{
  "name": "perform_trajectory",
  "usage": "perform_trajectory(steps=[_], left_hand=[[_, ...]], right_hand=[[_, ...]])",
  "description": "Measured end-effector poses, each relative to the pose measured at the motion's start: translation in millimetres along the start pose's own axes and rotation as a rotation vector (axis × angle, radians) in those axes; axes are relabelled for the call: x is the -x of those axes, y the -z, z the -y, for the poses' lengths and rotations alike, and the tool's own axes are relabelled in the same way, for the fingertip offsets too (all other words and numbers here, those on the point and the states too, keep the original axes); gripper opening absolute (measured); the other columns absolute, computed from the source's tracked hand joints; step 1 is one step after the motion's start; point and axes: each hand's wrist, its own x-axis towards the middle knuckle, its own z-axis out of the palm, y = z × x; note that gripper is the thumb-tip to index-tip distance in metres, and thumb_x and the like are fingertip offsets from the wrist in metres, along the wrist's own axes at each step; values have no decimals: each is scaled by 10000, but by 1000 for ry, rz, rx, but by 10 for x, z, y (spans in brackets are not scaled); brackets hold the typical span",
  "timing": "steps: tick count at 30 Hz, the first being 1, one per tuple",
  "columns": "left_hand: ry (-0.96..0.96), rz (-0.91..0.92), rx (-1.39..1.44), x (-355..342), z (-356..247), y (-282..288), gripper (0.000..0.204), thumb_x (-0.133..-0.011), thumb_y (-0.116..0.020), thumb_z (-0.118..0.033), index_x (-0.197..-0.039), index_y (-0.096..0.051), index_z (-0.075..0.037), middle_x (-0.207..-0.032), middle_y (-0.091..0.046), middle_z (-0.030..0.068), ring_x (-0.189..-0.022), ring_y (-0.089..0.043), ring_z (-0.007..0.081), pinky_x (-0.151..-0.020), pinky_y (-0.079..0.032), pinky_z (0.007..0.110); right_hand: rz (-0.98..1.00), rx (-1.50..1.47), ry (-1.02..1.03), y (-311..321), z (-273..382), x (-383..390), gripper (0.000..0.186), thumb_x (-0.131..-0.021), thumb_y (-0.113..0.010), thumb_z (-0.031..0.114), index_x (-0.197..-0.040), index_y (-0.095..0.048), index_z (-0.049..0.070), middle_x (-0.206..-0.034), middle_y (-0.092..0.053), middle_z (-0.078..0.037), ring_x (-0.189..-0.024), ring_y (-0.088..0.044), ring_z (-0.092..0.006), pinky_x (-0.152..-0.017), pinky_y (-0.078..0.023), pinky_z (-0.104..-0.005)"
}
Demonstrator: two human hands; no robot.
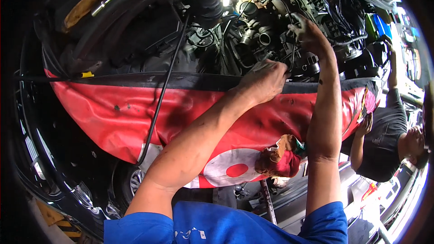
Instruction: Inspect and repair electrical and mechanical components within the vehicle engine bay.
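Observation:
My left hand (266,80) is closed in a fist at the front edge of the engine bay; what it grips is hidden under the fingers. Above and to its right, my right hand (310,35) reaches over the engine with curled fingers, and whatever they hold cannot be made out. A thin dark hose or rod (293,54) runs between the two hands; I cannot tell whether either one grips it. Just left of the hands are round metal pipe openings (265,39) among the engine parts. Beneath both forearms lies a red fender cover (194,113) with a black upper edge.
Dirty rags (281,157) lie on the cover. A long black rod (168,74) stands across the left side. A wooden-handled tool (86,7) lies upper left. Another person in a dark shirt (379,140) is at the right, one arm stretched toward the car.

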Motion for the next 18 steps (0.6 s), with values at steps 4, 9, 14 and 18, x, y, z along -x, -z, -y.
perform_trajectory(steps=[4,9,14,18], left_hand=[[38,-222,152,-17,103,-20,194,-894,-557,-165,-865,-655,-1,-811,-631,215,-787,-630,393,-705,-495,460],[-5,-207,50,-60,222,77,181,-921,-534,-131,-894,-655,1,-844,-617,161,-779,-629,353,-707,-502,422],[94,-128,144,-91,206,113,187,-929,-538,-138,-866,-644,4,-833,-599,139,-761,-630,332,-691,-504,407],[83,-205,111,-71,177,129,214,-929,-550,-161,-846,-624,23,-803,-617,158,-750,-630,349,-665,-490,424]], right_hand=[[-156,-37,182,51,-7,29,542,-915,-620,262,-1369,-453,18,-1178,-623,-245,-1122,-594,-327,-968,-438,-370],[64,-263,-140,158,127,62,625,-877,-669,280,-1381,-435,-8,-1160,-640,-220,-1077,-599,-261,-951,-441,-352],[-34,-245,-40,132,277,115,659,-828,-707,254,-1346,-450,-61,-1097,-656,-180,-1001,-601,-222,-917,-455,-328],[-105,-113,-19,82,266,71,587,-810,-724,241,-1257,-528,-84,-1120,-656,-157,-998,-590,-186,-914,-452,-315]])
